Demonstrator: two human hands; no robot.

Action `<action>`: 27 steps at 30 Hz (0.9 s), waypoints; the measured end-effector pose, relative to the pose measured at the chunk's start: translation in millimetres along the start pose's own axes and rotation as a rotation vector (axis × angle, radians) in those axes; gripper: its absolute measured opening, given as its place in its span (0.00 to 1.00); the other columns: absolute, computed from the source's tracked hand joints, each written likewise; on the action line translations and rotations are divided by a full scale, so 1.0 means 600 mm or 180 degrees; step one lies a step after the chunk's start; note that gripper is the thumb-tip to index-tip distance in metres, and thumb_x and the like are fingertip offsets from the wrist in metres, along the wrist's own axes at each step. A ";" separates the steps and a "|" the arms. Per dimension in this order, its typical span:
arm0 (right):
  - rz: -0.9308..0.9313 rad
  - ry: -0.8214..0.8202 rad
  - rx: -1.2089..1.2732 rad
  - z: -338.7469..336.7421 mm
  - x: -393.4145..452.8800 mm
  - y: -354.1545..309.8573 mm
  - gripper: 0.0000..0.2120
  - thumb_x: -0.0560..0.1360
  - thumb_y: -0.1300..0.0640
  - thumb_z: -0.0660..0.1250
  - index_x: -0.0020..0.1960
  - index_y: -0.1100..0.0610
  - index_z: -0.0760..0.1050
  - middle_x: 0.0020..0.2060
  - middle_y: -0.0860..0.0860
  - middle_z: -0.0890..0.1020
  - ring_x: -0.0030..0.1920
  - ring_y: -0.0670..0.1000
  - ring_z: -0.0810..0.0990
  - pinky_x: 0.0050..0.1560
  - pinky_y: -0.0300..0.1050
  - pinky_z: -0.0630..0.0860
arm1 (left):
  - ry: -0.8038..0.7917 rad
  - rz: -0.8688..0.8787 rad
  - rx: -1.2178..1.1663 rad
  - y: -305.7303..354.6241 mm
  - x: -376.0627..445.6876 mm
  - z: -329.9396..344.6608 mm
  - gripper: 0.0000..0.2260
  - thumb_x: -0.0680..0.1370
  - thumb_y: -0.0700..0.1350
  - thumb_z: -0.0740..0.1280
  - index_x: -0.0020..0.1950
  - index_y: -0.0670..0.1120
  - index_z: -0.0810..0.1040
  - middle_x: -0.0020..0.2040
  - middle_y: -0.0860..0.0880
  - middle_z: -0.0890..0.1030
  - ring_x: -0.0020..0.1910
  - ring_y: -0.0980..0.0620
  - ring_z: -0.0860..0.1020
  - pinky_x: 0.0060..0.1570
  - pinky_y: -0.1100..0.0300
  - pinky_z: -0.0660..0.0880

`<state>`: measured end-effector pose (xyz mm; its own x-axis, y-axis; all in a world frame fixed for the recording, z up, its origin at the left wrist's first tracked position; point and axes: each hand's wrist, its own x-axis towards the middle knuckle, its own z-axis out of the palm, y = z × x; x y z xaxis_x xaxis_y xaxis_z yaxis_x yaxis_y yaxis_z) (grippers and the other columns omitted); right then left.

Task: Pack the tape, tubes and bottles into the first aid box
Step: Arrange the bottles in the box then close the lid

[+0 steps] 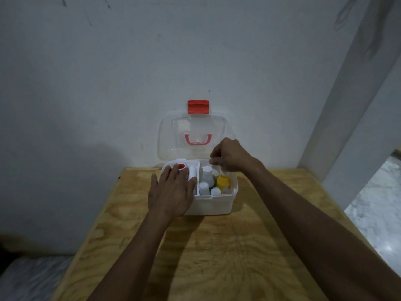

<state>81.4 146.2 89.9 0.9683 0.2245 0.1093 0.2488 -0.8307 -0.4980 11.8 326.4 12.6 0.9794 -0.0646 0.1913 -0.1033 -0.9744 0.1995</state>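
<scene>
A white first aid box (213, 205) stands open at the far edge of the wooden table (217, 246), its clear lid (193, 135) with red latch upright against the wall. Inside its right part stand several white-capped bottles (207, 177) and a yellow-capped bottle (223, 181). A white tray on the left holds a red-centred tape roll (181, 166) and a white tube (192, 172). My left hand (171, 194) lies flat with spread fingers over the tray and the box's left front. My right hand (230, 157) hovers over the box's back right, fingers pinched on a small item above the yellow cap.
A pale wall rises right behind the box. A white door frame (347, 116) stands at the right, with marbled floor (377, 209) beyond the table's right edge. Grey fabric (32, 276) lies low at the left. Bare tabletop spreads in front of the box.
</scene>
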 end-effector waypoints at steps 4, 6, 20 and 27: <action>-0.0005 -0.0053 -0.0008 -0.003 0.004 0.000 0.14 0.73 0.59 0.73 0.57 0.64 0.80 0.51 0.58 0.84 0.43 0.52 0.84 0.43 0.40 0.79 | -0.0037 -0.0019 0.0014 0.001 0.001 0.000 0.27 0.81 0.62 0.43 0.77 0.54 0.59 0.80 0.51 0.56 0.79 0.48 0.52 0.75 0.38 0.48; -0.0019 -0.0026 -0.0075 -0.008 0.008 -0.003 0.16 0.73 0.58 0.73 0.59 0.62 0.79 0.53 0.57 0.83 0.45 0.51 0.82 0.46 0.41 0.79 | -0.0022 0.0001 0.0008 0.002 0.001 -0.001 0.27 0.81 0.62 0.43 0.77 0.54 0.59 0.80 0.51 0.56 0.79 0.48 0.52 0.75 0.38 0.47; -0.0169 0.1426 -0.0093 -0.051 0.091 -0.051 0.17 0.76 0.56 0.68 0.64 0.58 0.72 0.58 0.56 0.79 0.58 0.57 0.76 0.57 0.53 0.76 | 0.0057 0.0056 -0.0066 -0.003 -0.001 0.000 0.26 0.81 0.61 0.43 0.76 0.54 0.60 0.79 0.51 0.57 0.79 0.47 0.52 0.74 0.38 0.49; 0.0128 0.1223 0.0536 -0.057 0.108 -0.055 0.14 0.78 0.54 0.65 0.61 0.54 0.70 0.54 0.53 0.82 0.55 0.56 0.78 0.58 0.59 0.74 | 0.0109 0.0087 -0.0072 -0.002 -0.001 0.000 0.26 0.81 0.61 0.43 0.75 0.54 0.61 0.79 0.51 0.59 0.78 0.47 0.54 0.74 0.37 0.51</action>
<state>136.7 170.7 142.8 0.9225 -0.0391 0.3839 0.2347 -0.7329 -0.6386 11.4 327.8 12.3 0.9697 -0.0834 0.2298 -0.1342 -0.9673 0.2153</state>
